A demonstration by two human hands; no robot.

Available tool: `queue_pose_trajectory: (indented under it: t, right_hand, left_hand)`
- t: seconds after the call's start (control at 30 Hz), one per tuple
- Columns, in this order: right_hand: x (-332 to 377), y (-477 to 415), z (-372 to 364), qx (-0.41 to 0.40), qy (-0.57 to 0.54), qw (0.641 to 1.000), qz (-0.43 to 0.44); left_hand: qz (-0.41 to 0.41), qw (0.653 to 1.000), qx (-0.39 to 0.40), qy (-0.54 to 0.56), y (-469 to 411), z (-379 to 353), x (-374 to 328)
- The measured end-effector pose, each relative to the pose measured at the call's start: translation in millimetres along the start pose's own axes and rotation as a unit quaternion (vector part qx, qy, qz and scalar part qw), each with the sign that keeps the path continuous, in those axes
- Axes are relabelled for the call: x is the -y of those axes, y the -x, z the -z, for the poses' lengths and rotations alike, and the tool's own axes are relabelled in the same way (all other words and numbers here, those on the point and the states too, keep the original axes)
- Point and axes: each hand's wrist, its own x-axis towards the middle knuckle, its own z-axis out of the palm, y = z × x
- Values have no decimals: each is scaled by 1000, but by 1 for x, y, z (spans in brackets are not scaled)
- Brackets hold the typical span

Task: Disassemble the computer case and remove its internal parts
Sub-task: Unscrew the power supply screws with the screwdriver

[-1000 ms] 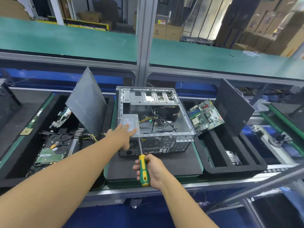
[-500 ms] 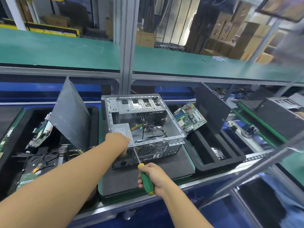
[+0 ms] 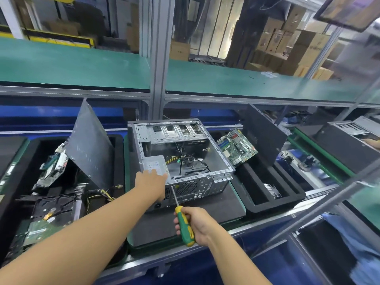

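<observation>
On the mat at mid-bench the open case lies with its rear wall toward the person. Against a second ago, the view has swung right and the case now sits left of centre. The hands have hardly shifted on it. The left hand still rests on the power supply in the case's 7 o'clock corner, fingers laid fairly straight over its top. The right hand keeps its fingers wrapped round the screwdriver. The shaft now leans toward 11 o'clock rather than standing near upright, its tip at the rear wall just beside the left hand.

Inside the case are the power supply and loose wires.

The left tray, at the case's 9 o'clock, holds a leaning grey panel, circuit boards, a hard drive and cables.

The right tray, at 3 o'clock, holds a tilted motherboard, a leaning dark panel and a finned metal part.
</observation>
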Motion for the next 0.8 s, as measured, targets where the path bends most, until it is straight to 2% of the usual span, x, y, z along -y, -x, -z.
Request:
queue_pose_trajectory:
  t: [0.03,0.13,0.17,0.23,0.27,0.3,0.37,0.4,0.43,0.47,0.6,0.8]
  right_hand:
    - [-2,-1,2,-9,4,1000,13]
    - [-8,-5,8,-29,27,998,49]
    - [-9,-6,9,-30,33,998,55]
    - [-11,-8,11,-33,40,997,64]
    - [-12,-9,11,-34,44,996,68]
    - [-13,-10,11,-35,46,996,71]
    - [-15,-12,12,-34,51,995,74]
    - [-15,-12,13,-34,54,995,75]
    - [-16,-13,14,-34,57,995,76]
    - [-16,-13,15,-34,59,995,77]
    - [-15,-12,20,-30,71,994,83]
    - [-13,-9,21,-17,93,992,86]
  left_hand:
    - [8,999,-34,21,6,-3,-2]
    - [4,974,-209,84,20,-20,-14]
    - [7,962,-230,145,24,-27,-19]
    - [64,924,-181,330,28,-39,-28]
    - [99,887,-124,433,27,-41,-30]
    - [133,828,-71,540,26,-42,-33]
    - [183,663,13,725,22,-42,-39]
    - [195,597,25,778,20,-43,-42]
    - [198,558,20,806,16,-43,-44]
    - [201,533,10,822,13,-44,-47]
    - [221,483,18,847,5,-43,-50]
    - [237,464,45,852,1,-43,-51]
